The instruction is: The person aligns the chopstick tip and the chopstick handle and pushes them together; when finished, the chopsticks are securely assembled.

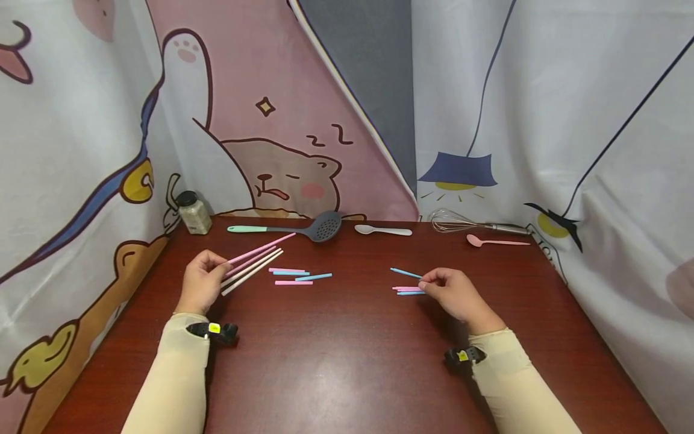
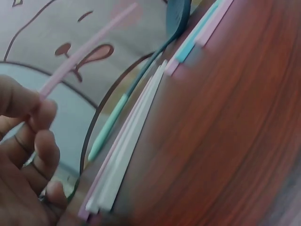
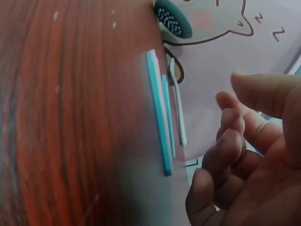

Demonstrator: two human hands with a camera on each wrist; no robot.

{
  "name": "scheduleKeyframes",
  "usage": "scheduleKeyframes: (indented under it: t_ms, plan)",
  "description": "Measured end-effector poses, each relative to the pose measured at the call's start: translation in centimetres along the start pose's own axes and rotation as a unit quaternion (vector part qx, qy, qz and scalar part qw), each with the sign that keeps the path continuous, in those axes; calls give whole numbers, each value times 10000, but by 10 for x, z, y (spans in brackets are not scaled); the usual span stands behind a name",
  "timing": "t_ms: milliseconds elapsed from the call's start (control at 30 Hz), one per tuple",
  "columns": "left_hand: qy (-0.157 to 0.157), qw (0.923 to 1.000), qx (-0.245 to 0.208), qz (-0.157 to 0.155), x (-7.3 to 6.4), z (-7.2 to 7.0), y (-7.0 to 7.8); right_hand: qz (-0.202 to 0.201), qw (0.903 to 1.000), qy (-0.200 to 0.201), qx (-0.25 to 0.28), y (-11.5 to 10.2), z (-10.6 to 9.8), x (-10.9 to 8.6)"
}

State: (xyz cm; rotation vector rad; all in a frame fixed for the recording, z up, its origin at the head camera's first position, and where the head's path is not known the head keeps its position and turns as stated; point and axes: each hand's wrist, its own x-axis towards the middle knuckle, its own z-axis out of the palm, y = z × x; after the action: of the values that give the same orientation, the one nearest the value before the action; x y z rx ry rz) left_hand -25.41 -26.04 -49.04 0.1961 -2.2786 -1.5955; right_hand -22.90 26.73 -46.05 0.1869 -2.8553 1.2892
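Note:
My left hand (image 1: 202, 282) pinches a long pink stick (image 2: 89, 51) between thumb and fingertips, raised above the table in the left wrist view. Below it lie another long pink stick (image 2: 112, 155) and long white sticks (image 2: 137, 136), side by side. On the right, my right hand (image 1: 452, 294) hovers by a short blue stick (image 1: 405, 273) and a small bunch of short pink and blue sticks (image 1: 408, 289). Its thumb and loosely bent fingers (image 3: 229, 148) hold nothing in the right wrist view. Between the hands lie several short pink and blue sticks (image 1: 293, 282).
Along the back edge lie a slotted skimmer (image 1: 323, 228), a white spoon (image 1: 385, 231), a whisk (image 1: 452, 222) and a pink spoon (image 1: 493, 242). A black-lidded jar (image 1: 194, 213) stands at the back left corner. Printed curtains (image 1: 358, 90) hang behind the brown table (image 1: 336, 374).

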Motion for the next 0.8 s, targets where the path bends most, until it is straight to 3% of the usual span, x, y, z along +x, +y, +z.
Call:
scheduleKeyframes:
  t_ms: [233,400,800]
  plan:
    - [212,9988,312,-307,4,-16,-9,401,9985,-358,-111,9,-1,3]
    - [194,9960,711,-507,7,-21,-12,545,9965,-611,-156,13,-1,3]
    - [66,9812,1755,-796,5,-25,-13,438,9943,-918,-316,22,-2,6]
